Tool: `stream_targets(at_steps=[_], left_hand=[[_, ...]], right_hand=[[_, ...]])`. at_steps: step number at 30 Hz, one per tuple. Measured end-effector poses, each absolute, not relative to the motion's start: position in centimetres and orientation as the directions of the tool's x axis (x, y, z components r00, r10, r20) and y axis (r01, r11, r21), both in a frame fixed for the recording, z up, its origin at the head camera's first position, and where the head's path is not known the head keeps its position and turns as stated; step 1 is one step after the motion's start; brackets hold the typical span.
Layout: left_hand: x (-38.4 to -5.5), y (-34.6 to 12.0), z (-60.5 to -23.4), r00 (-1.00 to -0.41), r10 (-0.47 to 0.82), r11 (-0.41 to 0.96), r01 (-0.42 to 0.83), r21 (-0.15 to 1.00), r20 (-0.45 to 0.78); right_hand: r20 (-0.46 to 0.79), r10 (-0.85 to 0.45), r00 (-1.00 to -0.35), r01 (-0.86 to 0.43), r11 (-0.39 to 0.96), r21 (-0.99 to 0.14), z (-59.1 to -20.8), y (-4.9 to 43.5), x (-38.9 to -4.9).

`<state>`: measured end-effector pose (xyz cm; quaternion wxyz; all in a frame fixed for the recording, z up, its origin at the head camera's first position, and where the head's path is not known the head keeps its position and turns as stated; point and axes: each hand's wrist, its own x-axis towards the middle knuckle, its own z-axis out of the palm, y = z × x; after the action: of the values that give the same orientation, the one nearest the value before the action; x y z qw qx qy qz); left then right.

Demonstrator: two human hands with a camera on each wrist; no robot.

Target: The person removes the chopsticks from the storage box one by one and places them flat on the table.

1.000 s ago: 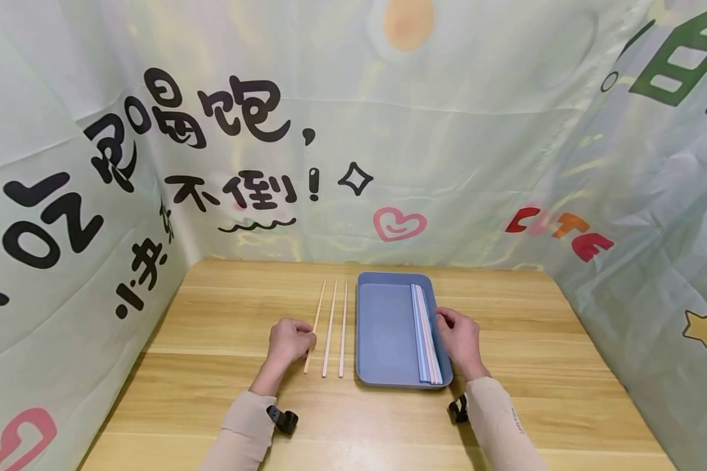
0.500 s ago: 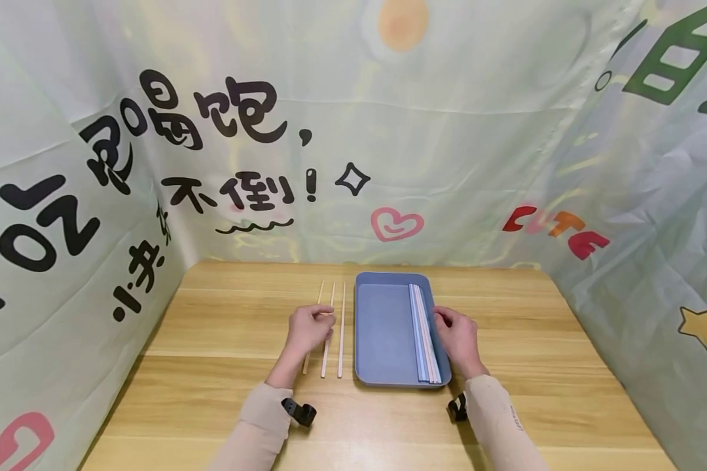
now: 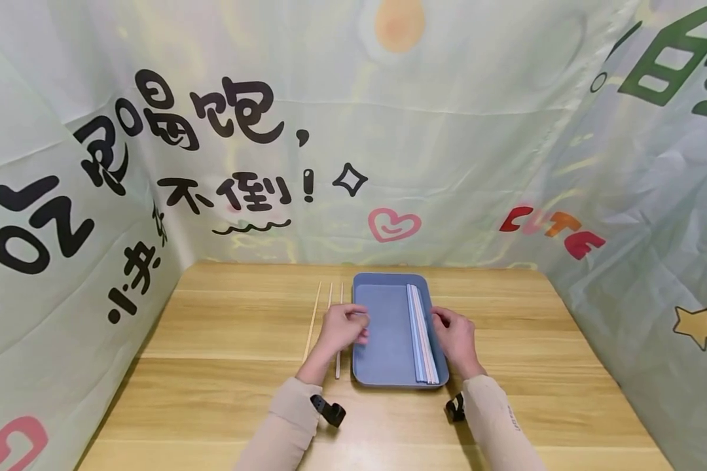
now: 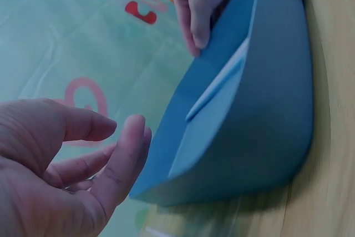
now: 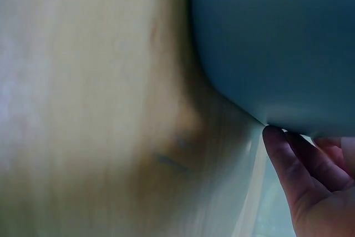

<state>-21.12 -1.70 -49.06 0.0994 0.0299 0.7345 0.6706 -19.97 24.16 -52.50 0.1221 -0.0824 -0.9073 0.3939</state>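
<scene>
A blue-grey tray [image 3: 383,376] lies on the table, with a bundle of blue and pinkish chopsticks [image 3: 422,337] along its right side. My right hand [image 3: 456,337] pinches the tray's right rim; in the right wrist view its fingertips [image 5: 273,134] are right at the edge. My left hand [image 3: 343,327] hovers over the left rim, thumb and fingers apart in the left wrist view and nothing between them. Left of the tray are a yellowish chopstick [image 3: 313,317] and two pale pink ones, one beside the tray [image 3: 338,366] and another [image 3: 330,294] largely hidden by my left hand.
The wooden table [image 3: 224,340] is enclosed by printed cloth walls [image 3: 477,144] at the back and both sides. A black wrist strap [image 3: 328,411] sits on the left sleeve and a second black strap [image 3: 455,409] on the right.
My left hand has moved right from the yellowish chopstick, across the pale pink ones, to the tray's left rim. The right hand has stayed at the right rim. The chopsticks have not moved.
</scene>
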Motion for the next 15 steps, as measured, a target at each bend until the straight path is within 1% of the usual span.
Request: stream_targets(at_steps=[6,15], left_hand=[[-20.9,0.4,-49.0,-0.967,0.215,0.071,-0.122,0.990,-0.135],[-20.2,3.7,-49.5,-0.956,0.216,0.142,-0.170,0.975,-0.198]], right_hand=[[0.164,0.244,-0.956,0.047,0.678,-0.734,-52.4,24.1,-20.0],[0.167,0.250,-0.954,0.051,0.681,-0.730,-52.5,24.2,-20.0]])
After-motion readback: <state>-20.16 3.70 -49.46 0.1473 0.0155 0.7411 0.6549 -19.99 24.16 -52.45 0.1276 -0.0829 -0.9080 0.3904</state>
